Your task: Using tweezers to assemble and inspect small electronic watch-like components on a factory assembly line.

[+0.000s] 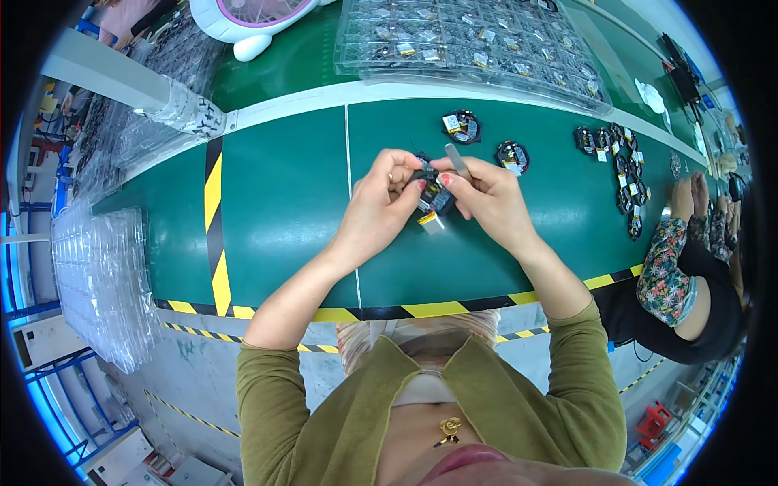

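Over the green table, both my hands are closed on a small round black electronic module (pixel 435 197) with yellow and dark parts. A silver battery pouch (pixel 431 223) with yellow tape hangs at its lower side. My left hand (pixel 374 202) pinches the module's left edge between thumb and fingers. My right hand (pixel 496 202) grips a flat grey metal tool (pixel 455 159) that looks like tweezers, with its upper end sticking out; its tip is hidden. The right thumb and index finger also press at the module. Beyond the hands lie two similar modules (pixel 462 127).
Several more modules (pixel 624 166) sit in a cluster at the right. Clear trays (pixel 478 49) filled with parts stand at the back, beside a white and pink device (pixel 259 20). Stacked plastic trays (pixel 101 275) are at the left. A co-worker's floral sleeve (pixel 666 267) is at the right.
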Available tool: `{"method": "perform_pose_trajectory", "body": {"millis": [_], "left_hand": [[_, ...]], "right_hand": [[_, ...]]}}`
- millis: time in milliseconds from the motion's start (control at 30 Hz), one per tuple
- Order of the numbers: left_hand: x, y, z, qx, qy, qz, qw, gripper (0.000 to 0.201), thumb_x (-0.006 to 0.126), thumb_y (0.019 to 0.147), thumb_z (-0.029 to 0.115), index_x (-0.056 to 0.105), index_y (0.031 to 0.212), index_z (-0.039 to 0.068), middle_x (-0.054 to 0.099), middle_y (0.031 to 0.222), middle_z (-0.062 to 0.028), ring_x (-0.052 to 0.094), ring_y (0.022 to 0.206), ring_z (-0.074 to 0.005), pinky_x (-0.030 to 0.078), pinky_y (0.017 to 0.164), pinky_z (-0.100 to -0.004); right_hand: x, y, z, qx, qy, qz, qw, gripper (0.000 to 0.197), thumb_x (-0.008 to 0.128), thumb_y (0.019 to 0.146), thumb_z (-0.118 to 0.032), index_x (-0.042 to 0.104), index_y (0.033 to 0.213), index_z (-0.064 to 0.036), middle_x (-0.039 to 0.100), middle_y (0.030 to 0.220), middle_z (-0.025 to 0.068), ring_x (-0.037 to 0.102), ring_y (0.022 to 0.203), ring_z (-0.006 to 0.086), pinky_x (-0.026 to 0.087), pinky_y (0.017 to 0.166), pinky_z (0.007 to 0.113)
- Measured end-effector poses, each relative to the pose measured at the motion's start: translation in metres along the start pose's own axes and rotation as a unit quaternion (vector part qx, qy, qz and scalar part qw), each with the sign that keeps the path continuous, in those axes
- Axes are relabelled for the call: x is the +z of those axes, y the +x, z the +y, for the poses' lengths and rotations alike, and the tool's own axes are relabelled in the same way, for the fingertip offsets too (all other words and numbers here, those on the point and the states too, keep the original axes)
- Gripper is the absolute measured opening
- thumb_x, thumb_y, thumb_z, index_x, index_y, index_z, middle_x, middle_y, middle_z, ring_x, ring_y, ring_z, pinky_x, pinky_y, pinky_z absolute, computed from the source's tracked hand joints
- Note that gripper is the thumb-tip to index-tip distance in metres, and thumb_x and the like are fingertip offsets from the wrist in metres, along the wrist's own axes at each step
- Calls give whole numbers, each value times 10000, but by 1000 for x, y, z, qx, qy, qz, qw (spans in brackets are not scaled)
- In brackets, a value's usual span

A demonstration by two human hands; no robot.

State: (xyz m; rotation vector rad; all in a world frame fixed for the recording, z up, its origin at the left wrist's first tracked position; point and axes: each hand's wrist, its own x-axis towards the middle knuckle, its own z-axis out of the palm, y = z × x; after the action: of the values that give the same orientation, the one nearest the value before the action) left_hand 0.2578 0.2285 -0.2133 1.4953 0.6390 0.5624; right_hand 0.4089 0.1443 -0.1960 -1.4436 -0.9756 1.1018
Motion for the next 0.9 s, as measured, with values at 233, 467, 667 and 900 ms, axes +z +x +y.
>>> {"method": "perform_pose_trajectory", "body": {"millis": [233,467,667,900], "left_hand": [[5,-3,2,158,220,129,954,174,607,763,3,510,902,40,530,878,-48,501,708,-75,407,572,-190],[8,-2,1,194,265,219,919,96,673,689,52,600,752,52,534,747,-40,524,676,-159,426,604,-283],[11,-3,2,190,212,227,931,103,679,676,29,609,749,50,530,722,-38,512,657,-150,413,590,-259],[9,-4,-2,240,214,228,919,127,680,651,-4,604,738,48,527,711,-42,508,639,-150,408,568,-260]], "right_hand": [[5,-1,5,34,60,7,998,219,591,823,-113,611,1021,-20,473,540,-43,404,474,13,286,419,180],[13,-9,3,-32,0,31,999,231,613,807,-115,612,1019,-23,451,551,-44,399,481,13,301,416,184],[12,-10,3,-56,-22,34,998,236,624,796,-105,614,1017,-24,435,554,-45,393,481,10,306,419,185],[11,-8,5,-16,95,16,995,247,588,796,-7,580,1037,49,549,623,5,415,463,32,300,398,185]]}}
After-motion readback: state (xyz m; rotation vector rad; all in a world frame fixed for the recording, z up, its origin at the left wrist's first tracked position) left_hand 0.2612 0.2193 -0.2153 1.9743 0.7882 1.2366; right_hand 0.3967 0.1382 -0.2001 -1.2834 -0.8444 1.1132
